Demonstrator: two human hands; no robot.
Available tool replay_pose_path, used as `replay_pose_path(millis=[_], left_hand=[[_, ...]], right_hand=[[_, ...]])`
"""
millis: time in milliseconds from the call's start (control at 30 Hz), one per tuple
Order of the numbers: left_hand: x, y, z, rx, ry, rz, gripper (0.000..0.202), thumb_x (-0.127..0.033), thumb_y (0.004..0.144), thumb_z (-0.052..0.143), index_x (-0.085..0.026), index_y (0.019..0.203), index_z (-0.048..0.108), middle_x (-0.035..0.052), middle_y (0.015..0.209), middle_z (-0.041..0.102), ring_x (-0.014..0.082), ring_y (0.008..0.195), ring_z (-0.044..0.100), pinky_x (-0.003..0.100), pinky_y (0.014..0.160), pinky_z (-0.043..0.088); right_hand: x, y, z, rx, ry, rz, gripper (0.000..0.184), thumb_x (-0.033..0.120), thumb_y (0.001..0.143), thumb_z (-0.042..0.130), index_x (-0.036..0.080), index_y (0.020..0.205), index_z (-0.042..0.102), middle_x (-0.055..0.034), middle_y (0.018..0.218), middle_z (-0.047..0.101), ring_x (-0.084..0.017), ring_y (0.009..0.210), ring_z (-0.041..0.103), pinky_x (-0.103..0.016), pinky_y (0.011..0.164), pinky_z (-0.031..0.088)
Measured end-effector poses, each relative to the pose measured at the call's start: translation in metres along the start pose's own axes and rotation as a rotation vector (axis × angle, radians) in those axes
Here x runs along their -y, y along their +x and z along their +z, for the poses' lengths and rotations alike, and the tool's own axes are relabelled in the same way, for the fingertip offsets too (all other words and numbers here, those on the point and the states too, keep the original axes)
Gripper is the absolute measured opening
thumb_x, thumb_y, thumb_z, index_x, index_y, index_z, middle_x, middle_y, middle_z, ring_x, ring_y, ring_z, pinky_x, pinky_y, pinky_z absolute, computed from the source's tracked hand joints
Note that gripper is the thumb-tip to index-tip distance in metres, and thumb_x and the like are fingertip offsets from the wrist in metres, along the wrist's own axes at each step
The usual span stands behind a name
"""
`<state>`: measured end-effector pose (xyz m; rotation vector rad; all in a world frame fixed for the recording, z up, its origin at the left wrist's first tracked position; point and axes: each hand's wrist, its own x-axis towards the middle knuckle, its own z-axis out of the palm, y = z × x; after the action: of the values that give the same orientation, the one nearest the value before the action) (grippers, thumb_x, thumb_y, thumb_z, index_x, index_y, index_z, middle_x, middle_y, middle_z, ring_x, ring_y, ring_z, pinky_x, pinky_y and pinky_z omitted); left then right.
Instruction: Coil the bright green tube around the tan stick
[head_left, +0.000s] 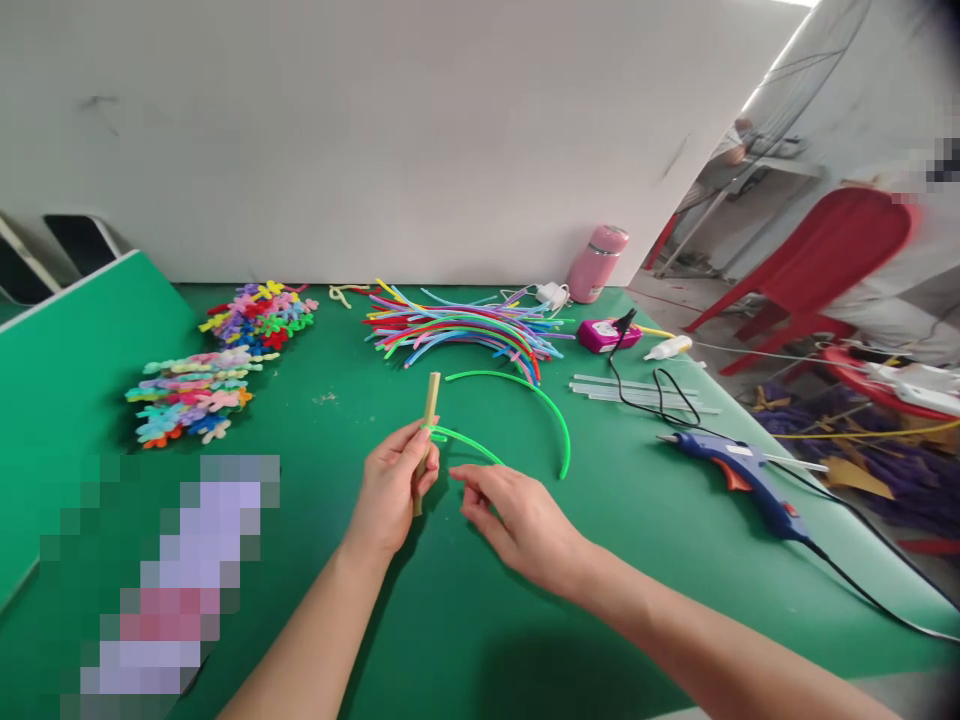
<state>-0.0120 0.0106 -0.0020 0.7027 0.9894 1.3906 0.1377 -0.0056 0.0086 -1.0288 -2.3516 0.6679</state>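
My left hand (394, 485) is closed around a flat pale wooden-looking stick (433, 395), held upright above the green table. A bright green pipe cleaner (469, 440) is bent around the stick under my left thumb. Its free length runs right and passes behind my right hand (517, 515). That hand hovers just right of the stick, fingers loosely curled and index finger pointing left, with nothing visible between the fingertips. Another green pipe cleaner (551, 405) lies curved on the table beyond my hands.
Behind lies a bundle of coloured pipe cleaners (457, 325). Pipe-cleaner flowers (199, 390) are heaped at left. A blue glue gun (739, 470), clear glue sticks (637, 392), a magenta box (607, 336) and a pink flask (598, 265) are at right. A red chair (840, 250) stands beyond.
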Motion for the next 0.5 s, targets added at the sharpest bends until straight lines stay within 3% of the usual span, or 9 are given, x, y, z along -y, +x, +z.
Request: replay_pose_path(millis=[267,500], left_hand=[[0.001,0.003,-0.004,-0.032,-0.010,0.016,0.021,-0.027,0.071,0.062,-0.014,0.088,0.064,-0.0049,0.049,0.048,0.0040,0.042,0.039,0.015,0.037,0.025],[-0.003,0.005,-0.004,-0.065,-0.033,0.038,0.020,-0.028,0.070,0.063,-0.014,0.084,0.063,-0.0052,0.048,0.048,0.0029,0.038,0.037,0.015,0.037,0.023]], right_hand=[[0.000,0.010,0.016,0.134,-0.083,0.006,0.031,0.012,0.079,0.048,0.014,0.110,0.047,-0.0026,0.075,0.064,-0.017,0.069,0.056,-0.027,0.066,0.043],[0.004,0.008,0.027,0.181,-0.361,-0.052,0.031,0.012,0.083,0.042,0.008,0.113,0.048,-0.0099,0.079,0.064,-0.022,0.072,0.057,-0.033,0.065,0.045]])
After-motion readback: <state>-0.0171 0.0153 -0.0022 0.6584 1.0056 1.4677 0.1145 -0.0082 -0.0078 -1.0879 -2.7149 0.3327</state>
